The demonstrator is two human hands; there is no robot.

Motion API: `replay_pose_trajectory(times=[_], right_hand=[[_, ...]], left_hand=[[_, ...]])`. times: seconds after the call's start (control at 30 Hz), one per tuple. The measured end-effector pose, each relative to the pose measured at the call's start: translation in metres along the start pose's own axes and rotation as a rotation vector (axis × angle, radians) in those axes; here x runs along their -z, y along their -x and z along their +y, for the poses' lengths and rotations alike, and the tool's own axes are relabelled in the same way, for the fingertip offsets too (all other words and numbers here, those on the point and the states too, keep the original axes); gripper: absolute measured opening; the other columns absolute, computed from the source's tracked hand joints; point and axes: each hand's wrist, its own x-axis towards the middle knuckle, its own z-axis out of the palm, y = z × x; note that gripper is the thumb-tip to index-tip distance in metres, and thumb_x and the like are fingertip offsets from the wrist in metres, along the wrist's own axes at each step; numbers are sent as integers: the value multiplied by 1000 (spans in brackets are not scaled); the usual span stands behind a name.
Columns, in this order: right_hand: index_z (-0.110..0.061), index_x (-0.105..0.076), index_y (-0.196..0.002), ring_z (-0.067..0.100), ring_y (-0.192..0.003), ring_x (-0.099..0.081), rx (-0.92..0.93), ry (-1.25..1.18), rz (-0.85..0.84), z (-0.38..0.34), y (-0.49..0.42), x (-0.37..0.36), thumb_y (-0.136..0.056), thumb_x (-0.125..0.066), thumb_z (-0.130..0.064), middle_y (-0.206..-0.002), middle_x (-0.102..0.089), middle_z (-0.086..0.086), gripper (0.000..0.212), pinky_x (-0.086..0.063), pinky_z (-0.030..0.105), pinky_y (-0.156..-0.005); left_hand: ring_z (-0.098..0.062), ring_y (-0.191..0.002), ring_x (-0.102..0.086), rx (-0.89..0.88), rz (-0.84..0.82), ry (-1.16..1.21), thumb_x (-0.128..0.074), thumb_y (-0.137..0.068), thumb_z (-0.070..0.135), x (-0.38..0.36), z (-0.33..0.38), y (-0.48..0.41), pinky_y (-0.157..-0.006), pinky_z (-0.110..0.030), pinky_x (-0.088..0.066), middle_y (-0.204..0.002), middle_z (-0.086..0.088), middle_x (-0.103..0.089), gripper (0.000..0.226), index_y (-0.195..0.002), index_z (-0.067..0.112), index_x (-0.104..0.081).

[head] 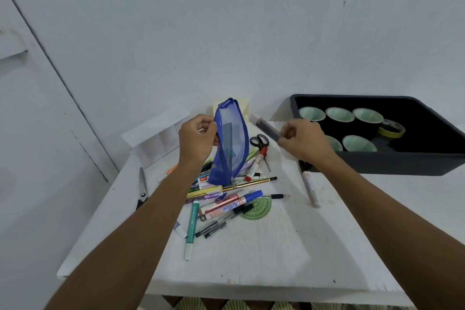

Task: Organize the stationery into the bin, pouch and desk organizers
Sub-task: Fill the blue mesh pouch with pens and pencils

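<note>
My left hand (197, 139) pinches the edge of a blue mesh pouch (230, 143) and holds it upright above the table; a ruler shows through the mesh. My right hand (303, 142) grips one end of a dark, blurred marker-like stick (264, 125) beside the pouch. Below the pouch lies a heap of pens, markers and highlighters (226, 202) with a green protractor (256, 211). A black bin (402, 162) at the right holds several tape rolls (339, 114). A white desk organizer (156, 138) stands at the back left.
Scissors with black handles (260, 142) lie behind the heap, and another pair of scissors (143, 187) lies near the table's left edge. A white marker (310, 189) rests in front of the bin. Sticky notes (245, 106) stand behind the pouch. The wall is close behind.
</note>
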Motion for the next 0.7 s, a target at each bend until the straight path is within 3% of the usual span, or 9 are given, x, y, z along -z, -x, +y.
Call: replay_pose_trajectory(times=[0.07,0.17,0.3,0.43,0.53,0.6,0.7], right_hand=[[-17,-65,-80,11,-67,-63,-57,-292,20,-17,3,3,-79,-73,-14,-77,-69,0,9,-49,24,-59],[-8,-64,-87,10,-59,-61,-122,-613,-119,-44,12,1,-80,-75,-10,-73,-69,4,13,-49,22,-52],[-7,-68,-88,15,-62,-66,-90,-615,-240,-59,17,-25,-79,-78,-22,-75,-72,8,20,-52,24,-55],[-13,-69,-85,14,-62,-64,-111,-568,-122,-42,11,-49,-90,-66,-25,-76,-70,7,13,-51,25,-56],[-14,-69,-80,15,-65,-62,-58,-362,-34,-13,3,-60,-91,-63,-18,-74,-68,3,13,-55,35,-66],[-17,-71,-83,17,-76,-65,34,-44,-180,5,3,-68,-89,-61,-16,-84,-71,1,12,-57,36,-77],[-21,-73,-91,20,-80,-64,109,332,-376,20,13,-81,-88,-58,-20,-94,-70,2,15,-57,37,-76]], left_hand=[[-14,-56,-63,1,-3,2,-58,-93,11,-1,0,0,-58,-30,-59,-79,-6,-69,8,-92,8,-66],[-14,-57,-62,18,-8,22,-58,-93,12,-4,1,1,-59,-31,-59,-80,-7,-69,9,-92,7,-66],[-14,-57,-63,59,14,58,-57,-93,12,-6,3,1,-59,-31,-59,-79,-6,-69,10,-93,7,-66],[-18,-59,-63,108,37,101,-57,-93,11,0,0,-1,-60,-33,-59,-81,-9,-70,9,-92,8,-66],[-17,-58,-63,114,46,99,-57,-93,11,7,-4,-3,-60,-33,-59,-78,-7,-70,10,-90,10,-66],[-18,-59,-63,118,51,100,-57,-93,11,11,-6,-3,-62,-35,-59,-78,-7,-69,10,-88,11,-66],[-19,-59,-63,116,48,95,-57,-93,11,14,-8,-4,-62,-37,-60,-77,-8,-70,11,-86,13,-66]])
